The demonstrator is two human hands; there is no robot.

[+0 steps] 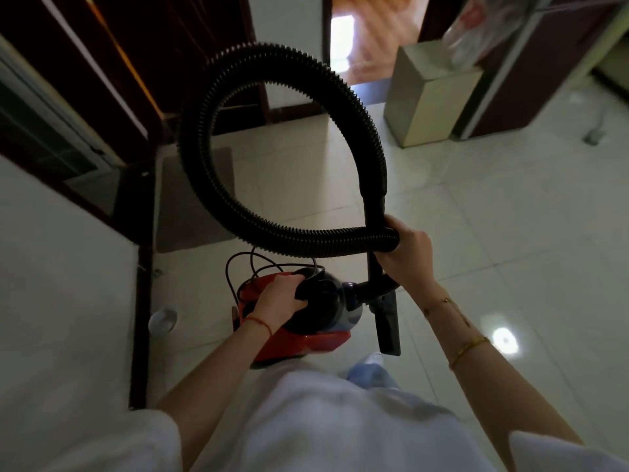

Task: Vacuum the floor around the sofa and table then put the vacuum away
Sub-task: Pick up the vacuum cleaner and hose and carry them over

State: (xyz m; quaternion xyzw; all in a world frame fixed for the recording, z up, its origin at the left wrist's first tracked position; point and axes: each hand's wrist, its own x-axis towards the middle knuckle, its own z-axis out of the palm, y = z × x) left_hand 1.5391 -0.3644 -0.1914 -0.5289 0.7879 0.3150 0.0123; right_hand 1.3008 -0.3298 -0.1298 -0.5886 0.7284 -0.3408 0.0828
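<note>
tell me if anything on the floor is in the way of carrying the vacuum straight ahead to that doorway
Mostly clear. The left hand carries the vacuum by its handle; the right hand holds the looped hose. A grey mat lies flat on the tile floor ahead-left, and a pale bin stands right of the doorway.

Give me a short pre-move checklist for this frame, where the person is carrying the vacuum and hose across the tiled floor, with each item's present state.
1. Left hand grips the black handle on top of the red canister vacuum: ok.
2. Right hand holds the looped black hose together with the rigid tube: ok.
3. Power cord gathered: not ok; loose loops stick up behind the canister.
4. Floor nozzle clear of the tiles: cannot tell; it hangs low by the person's foot.
5. Path ahead: ok; open tiles lead to the doorway, with the grey mat to the left and the beige bin to the right.
</note>
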